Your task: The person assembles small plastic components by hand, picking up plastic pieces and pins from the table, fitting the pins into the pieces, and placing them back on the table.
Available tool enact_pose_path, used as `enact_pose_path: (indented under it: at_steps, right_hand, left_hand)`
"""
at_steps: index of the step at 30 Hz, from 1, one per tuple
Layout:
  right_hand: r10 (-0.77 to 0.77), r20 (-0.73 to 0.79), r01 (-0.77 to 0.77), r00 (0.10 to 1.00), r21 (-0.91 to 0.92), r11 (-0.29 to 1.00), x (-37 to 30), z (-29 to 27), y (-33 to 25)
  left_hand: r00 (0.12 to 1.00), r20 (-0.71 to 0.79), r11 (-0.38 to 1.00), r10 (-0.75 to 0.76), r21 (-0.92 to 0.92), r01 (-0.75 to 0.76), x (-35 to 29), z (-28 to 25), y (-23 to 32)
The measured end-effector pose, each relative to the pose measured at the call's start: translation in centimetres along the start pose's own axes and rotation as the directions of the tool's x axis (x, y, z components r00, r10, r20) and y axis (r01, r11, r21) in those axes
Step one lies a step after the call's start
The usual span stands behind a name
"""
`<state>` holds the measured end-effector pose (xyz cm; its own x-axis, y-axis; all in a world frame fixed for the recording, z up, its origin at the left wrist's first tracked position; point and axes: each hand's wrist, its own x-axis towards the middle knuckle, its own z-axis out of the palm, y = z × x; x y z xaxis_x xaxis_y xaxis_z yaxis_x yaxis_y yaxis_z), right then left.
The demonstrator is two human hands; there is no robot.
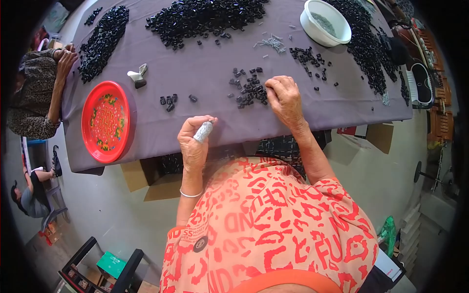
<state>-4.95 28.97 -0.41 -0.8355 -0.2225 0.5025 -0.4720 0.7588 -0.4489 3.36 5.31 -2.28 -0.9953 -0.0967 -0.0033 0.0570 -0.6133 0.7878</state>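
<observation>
My left hand (194, 146) is raised at the table's near edge, its fingers drawn together in a pinch. A grey speckled wrap (203, 132) covers one of its digits. Whatever sits between the fingertips is too small to name. My right hand (286, 100) reaches over the table with fingers curled together, next to a loose cluster of small black plastic parts (251, 90); anything in its fingertips is hidden. Left of the cluster lie a single black part (193, 98) and a small group of black parts (169, 101).
A red patterned tray (105, 122) lies at the table's left edge. A white bowl (326, 23) holds small grey pieces; loose grey pins (272, 44) lie nearby. Big heaps of black parts (205, 19) cover the far side. Another person's hands (65, 57) are at the left edge.
</observation>
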Motion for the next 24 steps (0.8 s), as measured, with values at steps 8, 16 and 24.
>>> enact_pose_path:
  at_steps: [8, 16, 24]
  right_hand:
    - [-0.073, -0.034, 0.076, 0.997, 0.089, 0.993, 3.2, 2.5, -2.4]
    - [-0.056, 0.155, 0.057, 0.986, -0.004, 0.998, 3.7, 3.9, -1.9]
    - [0.093, -0.022, -0.091, 0.995, 0.091, 0.992, 3.1, 0.1, 2.9]
  left_hand:
    - [1.000, -0.012, 1.000, 0.008, 0.011, -0.008, -0.1, 0.1, -0.1]
    - [1.000, -0.019, 1.000, 0.012, -0.011, -0.012, -0.2, 0.3, -0.3]
    - [0.999, -0.036, 1.000, 0.000, -0.015, 0.000, -0.2, 0.2, 0.0]
